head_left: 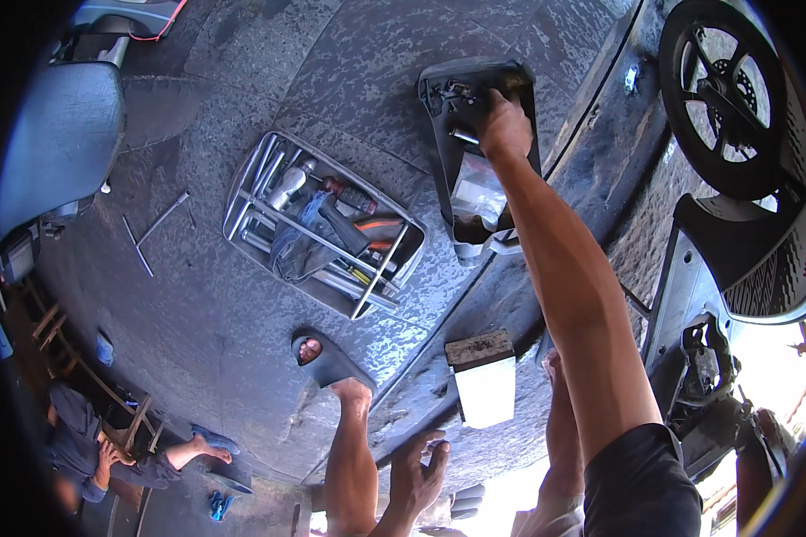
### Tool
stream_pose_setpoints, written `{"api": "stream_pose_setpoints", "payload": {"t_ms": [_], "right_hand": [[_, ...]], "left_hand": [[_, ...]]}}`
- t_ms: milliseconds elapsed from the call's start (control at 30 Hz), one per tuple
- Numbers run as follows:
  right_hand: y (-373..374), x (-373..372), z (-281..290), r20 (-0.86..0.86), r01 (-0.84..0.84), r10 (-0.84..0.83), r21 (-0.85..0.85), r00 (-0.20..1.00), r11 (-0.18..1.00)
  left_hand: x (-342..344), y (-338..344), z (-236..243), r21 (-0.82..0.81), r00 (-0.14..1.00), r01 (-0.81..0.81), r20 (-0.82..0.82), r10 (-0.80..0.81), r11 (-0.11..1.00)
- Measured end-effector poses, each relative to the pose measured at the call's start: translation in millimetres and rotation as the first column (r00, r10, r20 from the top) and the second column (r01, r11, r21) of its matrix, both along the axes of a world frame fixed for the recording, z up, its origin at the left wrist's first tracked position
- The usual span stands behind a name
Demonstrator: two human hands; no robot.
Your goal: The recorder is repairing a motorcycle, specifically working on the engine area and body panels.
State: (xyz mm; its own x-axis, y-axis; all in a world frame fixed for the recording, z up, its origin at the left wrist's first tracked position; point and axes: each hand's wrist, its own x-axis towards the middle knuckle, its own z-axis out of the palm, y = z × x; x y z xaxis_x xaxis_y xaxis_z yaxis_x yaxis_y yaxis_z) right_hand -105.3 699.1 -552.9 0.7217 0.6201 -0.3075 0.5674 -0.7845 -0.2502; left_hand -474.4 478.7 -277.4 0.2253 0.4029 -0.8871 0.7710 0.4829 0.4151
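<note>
My right hand (pixel 508 127) reaches down into a long black tray (pixel 448 174) at the far right. Its fingers are curled in and partly lost in the dark tray, so what they grip is not visible. Small dark bolts and bits (pixel 452 92) lie to its left, with a shiny metal socket (pixel 465 136) close by. A clear plastic bag (pixel 480 190) rests in the near half of the tray. My left hand (pixel 418 470) hovers beside my left leg at the lower middle, fingers loosely bent and apart, holding nothing.
A tool basket (pixel 360 315) left of the tray holds a hammer, pliers and wrenches. A T-shaped wrench (pixel 157 234) lies on the floor. A pale-sided block (pixel 485 390) stands near my feet. Motorcycle parts and a wheel (pixel 724 98) crowd the right; another person (pixel 85 447) sits lower left.
</note>
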Motion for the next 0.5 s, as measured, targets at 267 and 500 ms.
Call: {"api": "stream_pose_setpoints", "payload": {"t_ms": [267,500], "right_hand": [[-1,-2,-6,0.037,0.018,-0.013,-0.136,0.999,0.991],[-4,-5,-12,-0.030,0.249,-0.248,0.052,0.968,0.967]], "left_hand": [[2,1,0,-0.036,1.000,-0.019,-0.015,0.018,0.999],[3,2,-2,-0.032,1.000,-0.008,-0.017,0.008,0.999]]}}
